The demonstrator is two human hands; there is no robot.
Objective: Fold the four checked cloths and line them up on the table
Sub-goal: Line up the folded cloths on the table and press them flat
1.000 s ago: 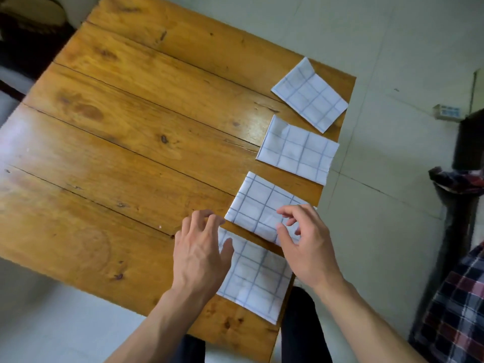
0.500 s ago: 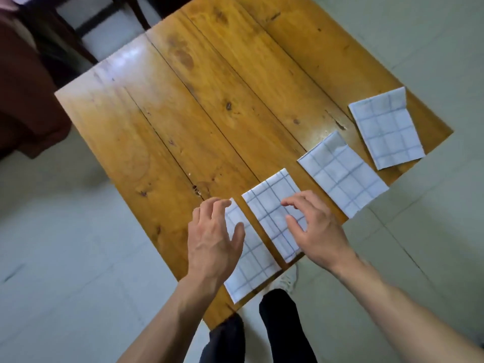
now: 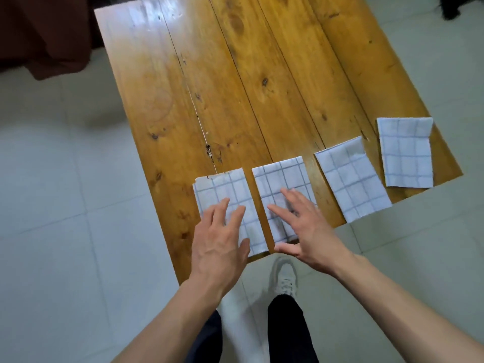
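Note:
Several folded white cloths with blue checks lie in a row along the near edge of the wooden table (image 3: 235, 82). My left hand (image 3: 218, 242) hovers flat, fingers spread, over the leftmost cloth (image 3: 222, 189). My right hand (image 3: 305, 231) is spread over the second cloth (image 3: 281, 174), fingertips on or just above it. The third cloth (image 3: 351, 179) lies tilted, its near corner over the table edge. The fourth cloth (image 3: 406, 150) sits at the far right. Neither hand grips anything.
Pale floor tiles (image 3: 65, 231) surround the table. My legs in dark trousers and a light shoe (image 3: 284, 276) stand just below the near table edge. A dark brown cloth-covered shape (image 3: 44, 35) fills the top left corner.
The view has swung round so the row of cloths now runs left to right. Both hands have flattened and spread over the two nearest cloths, which lie straighter side by side.

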